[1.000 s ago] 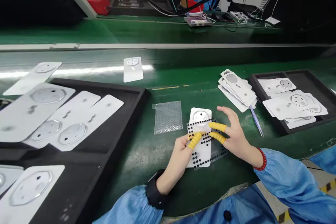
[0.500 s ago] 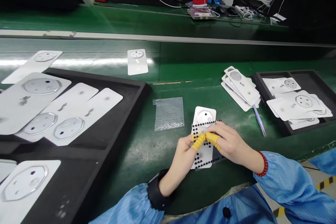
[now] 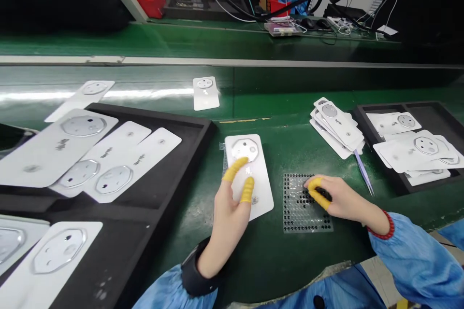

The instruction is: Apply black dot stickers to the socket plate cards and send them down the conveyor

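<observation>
My left hand lies over a white rounded panel with a grey octagonal inset. Its thumb and index finger, in yellow finger cots, stretch apart on the panel's face. Beneath the panel, a strip of clear bubble sheet shows at its left edge. To the right, a clear sheet of small black dots lies flat on the green bench. At its upper right, my right hand is closed in a pinch, fingertips against the sheet; whatever is between them is too small to make out.
A large black tray with several white panels fills the left. Farther right are a stack of panels, lilac tweezers and a smaller black tray. One panel lies farther back. Across the bench, a person in blue stands behind cables.
Both hands were together at the dotted sheet over the panel. Now the panel is farther left over the bubble sheet with my left hand, and the dotted sheet lies separately under my right hand.
</observation>
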{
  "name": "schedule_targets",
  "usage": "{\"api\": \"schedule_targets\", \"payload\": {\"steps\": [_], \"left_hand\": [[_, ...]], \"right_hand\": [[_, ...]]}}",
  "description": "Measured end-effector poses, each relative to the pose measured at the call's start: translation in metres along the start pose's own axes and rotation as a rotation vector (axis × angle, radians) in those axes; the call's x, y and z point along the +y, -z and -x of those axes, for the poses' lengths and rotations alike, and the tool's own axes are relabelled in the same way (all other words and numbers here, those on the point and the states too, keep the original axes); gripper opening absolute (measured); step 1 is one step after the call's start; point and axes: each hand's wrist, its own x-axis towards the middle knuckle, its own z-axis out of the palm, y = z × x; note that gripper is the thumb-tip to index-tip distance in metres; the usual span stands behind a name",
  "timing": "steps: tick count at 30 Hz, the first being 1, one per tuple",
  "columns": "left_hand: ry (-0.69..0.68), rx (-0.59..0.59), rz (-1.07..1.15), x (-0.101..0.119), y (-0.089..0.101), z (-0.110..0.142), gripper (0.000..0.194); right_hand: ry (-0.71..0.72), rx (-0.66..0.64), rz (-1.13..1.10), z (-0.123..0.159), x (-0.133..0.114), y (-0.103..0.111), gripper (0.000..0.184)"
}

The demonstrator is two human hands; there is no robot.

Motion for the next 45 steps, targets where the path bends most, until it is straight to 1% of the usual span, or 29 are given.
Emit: {"api": "schedule_targets", "payload": {"steps": [1, 2, 3, 4, 6, 7, 11, 14, 17, 20, 22, 24, 26, 29, 31, 33, 36, 38, 39, 40, 41, 42, 43, 44, 45], "left_hand": [[-0.044, 0.011, 0.018, -0.001, 0.0, 0.004, 0.084], [-0.055, -0.028, 0.046, -0.002, -0.002, 0.01, 0.097], [-0.046, -0.094, 0.069, -0.004, -0.005, 0.017, 0.105], [-0.033, -0.164, 0.079, -0.007, -0.009, 0.024, 0.107], [-0.029, -0.239, 0.069, -0.013, -0.016, 0.038, 0.101], [-0.036, -0.25, 0.058, -0.015, -0.018, 0.044, 0.097], [-0.071, -0.26, 0.019, -0.026, -0.02, 0.057, 0.085], [-0.169, -0.275, 0.001, -0.034, -0.018, 0.06, 0.074], [-0.224, -0.267, -0.059, -0.039, -0.017, 0.062, 0.073], [-0.27, -0.262, -0.108, -0.035, -0.017, 0.063, 0.073], [-0.333, -0.279, -0.118, -0.028, -0.019, 0.062, 0.07], [-0.388, -0.28, -0.139, -0.021, -0.02, 0.06, 0.067], [-0.451, -0.26, -0.18, -0.018, -0.021, 0.059, 0.067], [-0.557, -0.249, -0.244, -0.019, -0.019, 0.057, 0.073], [-0.571, -0.272, -0.244, -0.022, -0.019, 0.057, 0.075], [-0.507, -0.33, -0.195, -0.023, -0.019, 0.058, 0.074], [-0.318, -0.402, -0.081, -0.021, -0.022, 0.058, 0.065], [-0.188, -0.387, 0.017, -0.017, -0.021, 0.055, 0.065], [-0.146, -0.352, 0.064, -0.015, -0.019, 0.051, 0.071], [-0.132, -0.29, 0.097, -0.013, -0.016, 0.046, 0.077], [-0.134, -0.205, 0.107, -0.01, -0.012, 0.04, 0.08], [-0.137, -0.121, 0.099, -0.008, -0.008, 0.033, 0.079], [-0.13, -0.056, 0.082, -0.007, -0.003, 0.026, 0.071], [-0.107, -0.011, 0.065, -0.006, 0.001, 0.019, 0.06], [-0.077, 0.015, 0.054, -0.005, 0.004, 0.013, 0.049]], "right_hand": [[-0.059, 0.041, -0.114, 0.0, -0.002, 0.005, 0.015], [-0.096, 0.111, -0.216, -0.001, -0.007, 0.009, 0.011], [-0.111, 0.204, -0.296, -0.003, -0.013, 0.012, 0.008], [-0.108, 0.3, -0.349, -0.006, -0.02, 0.012, 0.005], [-0.065, 0.45, -0.379, -0.014, -0.034, 0.008, 0.006], [-0.039, 0.49, -0.371, -0.018, -0.041, 0.003, 0.008], [-0.009, 0.542, -0.292, -0.028, -0.054, -0.016, 0.011], [-0.021, 0.555, -0.24, -0.027, -0.056, -0.021, 0.008], [-0.027, 0.557, -0.235, -0.025, -0.055, -0.02, 0.006], [-0.038, 0.541, -0.268, -0.024, -0.055, -0.02, 0.005], [-0.041, 0.538, -0.318, -0.023, -0.054, -0.021, 0.005], [-0.057, 0.554, -0.396, -0.024, -0.053, -0.022, 0.016], [-0.101, 0.524, -0.52, -0.025, -0.052, -0.019, 0.031], [-0.206, 0.354, -0.728, -0.026, -0.052, -0.012, 0.049], [-0.258, 0.271, -0.82, -0.026, -0.053, -0.008, 0.059], [-0.285, 0.257, -0.843, -0.026, -0.054, -0.006, 0.061], [-0.334, 0.26, -0.809, -0.027, -0.053, -0.005, 0.061], [-0.332, 0.244, -0.752, -0.027, -0.047, -0.004, 0.066], [-0.305, 0.245, -0.688, -0.025, -0.042, -0.003, 0.071], [-0.272, 0.254, -0.581, -0.022, -0.036, -0.001, 0.076], [-0.242, 0.272, -0.429, -0.018, -0.029, 0.0, 0.079], [-0.228, 0.287, -0.246, -0.014, -0.022, 0.001, 0.078], [-0.233, 0.293, -0.061, -0.008, -0.014, 0.001, 0.07], [-0.249, 0.287, 0.098, -0.003, -0.007, 0.0, 0.054], [-0.264, 0.27, 0.209, 0.001, -0.001, 0.0, 0.036]]}}
